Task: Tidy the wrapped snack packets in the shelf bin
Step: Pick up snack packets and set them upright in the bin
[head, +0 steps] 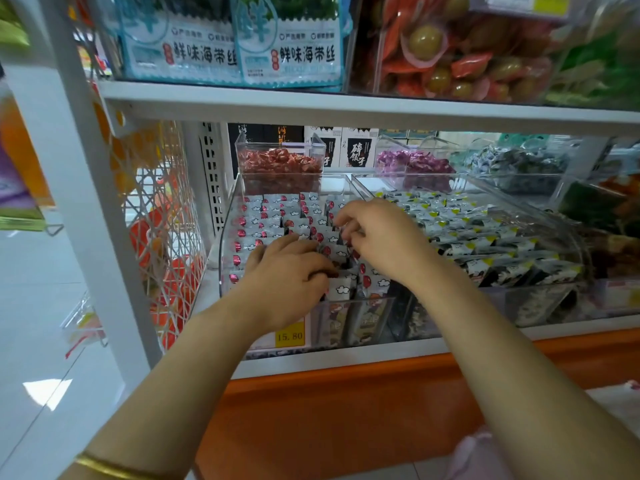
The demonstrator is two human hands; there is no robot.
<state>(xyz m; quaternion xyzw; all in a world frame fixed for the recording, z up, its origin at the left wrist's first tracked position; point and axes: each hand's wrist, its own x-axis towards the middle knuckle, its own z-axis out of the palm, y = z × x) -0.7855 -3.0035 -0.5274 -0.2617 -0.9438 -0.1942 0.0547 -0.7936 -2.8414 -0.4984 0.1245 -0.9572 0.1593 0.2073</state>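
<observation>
A clear plastic shelf bin (224, 244) holds several small white wrapped snack packets (263, 216) with red and cloud prints, lined up in rows. My left hand (287, 275) lies palm down on the packets at the bin's front, fingers curled onto a packet near the middle. My right hand (377, 237) reaches in from the right, its fingertips pinching packets in the middle rows. Packets under both hands are hidden.
A neighbouring clear bin (568, 237) to the right holds white packets with yellow marks. Behind stand bins of red (278, 164) and purple candies (412, 162). A white shelf board (346, 105) runs above. A yellow price tag (290, 337) sits on the front rail. A wire basket (159, 237) hangs at left.
</observation>
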